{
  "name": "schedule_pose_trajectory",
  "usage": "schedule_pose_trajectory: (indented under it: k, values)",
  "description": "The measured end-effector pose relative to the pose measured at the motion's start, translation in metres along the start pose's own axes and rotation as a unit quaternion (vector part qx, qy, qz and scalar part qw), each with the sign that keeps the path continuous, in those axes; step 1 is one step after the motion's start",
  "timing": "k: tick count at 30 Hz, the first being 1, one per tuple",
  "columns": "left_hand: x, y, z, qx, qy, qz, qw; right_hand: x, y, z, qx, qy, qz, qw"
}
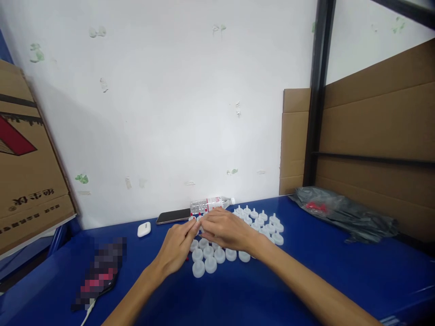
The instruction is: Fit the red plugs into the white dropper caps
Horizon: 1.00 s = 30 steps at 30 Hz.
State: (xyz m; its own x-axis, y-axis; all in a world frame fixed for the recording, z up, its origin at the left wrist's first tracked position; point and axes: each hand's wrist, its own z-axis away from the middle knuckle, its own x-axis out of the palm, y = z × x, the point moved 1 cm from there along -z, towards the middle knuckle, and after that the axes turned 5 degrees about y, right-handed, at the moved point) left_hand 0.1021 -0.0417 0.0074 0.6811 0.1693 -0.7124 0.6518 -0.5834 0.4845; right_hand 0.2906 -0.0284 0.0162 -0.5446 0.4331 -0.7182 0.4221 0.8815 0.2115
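Both hands meet over a group of several small white plastic caps laid out on a blue table. My left hand has its fingers pinched together, tips touching those of my right hand. The right hand's fingers are curled and pressed together too. Something small and white sits between the fingertips; I cannot make out what it is. Small red bits show near the fingertips and on the table under my left hand. More white caps lie just behind my right hand.
A clear water bottle lies on its side by the white wall. Beside it are a dark phone and a white earbud case. A second phone on a cable lies left. A black bag lies right. Cardboard stands on both sides.
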Motion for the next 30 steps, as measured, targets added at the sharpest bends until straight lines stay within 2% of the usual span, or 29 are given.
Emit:
schedule_pose_trajectory:
  k: [3,4,5,6,7,9,11,13,17,22,25,30]
  values:
    - [0.001,0.001,0.001,-0.062,0.003,0.147,0.987,-0.003,0.023,0.010,0.015,-0.001,0.020,1.000]
    - [-0.001,0.001,0.002,-0.072,0.009,0.173,0.982,-0.007,0.036,0.018,0.059,-0.003,0.029,0.998]
    - [-0.004,0.000,0.003,-0.073,0.025,0.177,0.981,-0.012,0.052,0.028,0.141,0.003,0.036,0.989]
    - [-0.008,-0.002,0.004,-0.067,0.046,0.159,0.984,-0.018,0.068,0.041,0.231,-0.002,0.040,0.972]
    - [-0.012,-0.005,0.004,-0.057,0.071,0.120,0.989,-0.025,0.084,0.055,0.282,0.006,0.054,0.958]
    - [-0.020,-0.012,0.003,-0.019,0.100,-0.003,0.995,-0.038,0.112,0.085,0.346,0.016,0.071,0.935]
    - [-0.023,-0.021,0.001,0.017,0.079,-0.121,0.989,-0.045,0.133,0.112,0.404,0.015,0.072,0.912]
    - [-0.022,-0.030,-0.001,0.017,0.048,-0.184,0.982,-0.044,0.147,0.132,0.448,0.009,0.061,0.892]
    - [-0.017,-0.041,-0.001,-0.018,-0.009,-0.222,0.975,-0.031,0.157,0.151,0.483,-0.029,0.008,0.875]
    - [-0.012,-0.043,0.000,-0.038,-0.044,-0.233,0.971,-0.022,0.159,0.150,0.491,-0.049,-0.031,0.870]
    - [-0.011,-0.042,0.001,-0.026,-0.045,-0.222,0.974,-0.023,0.160,0.147,0.489,-0.045,-0.031,0.871]
    - [-0.008,-0.043,0.001,0.013,-0.001,-0.193,0.981,-0.031,0.156,0.138,0.472,-0.026,0.003,0.881]
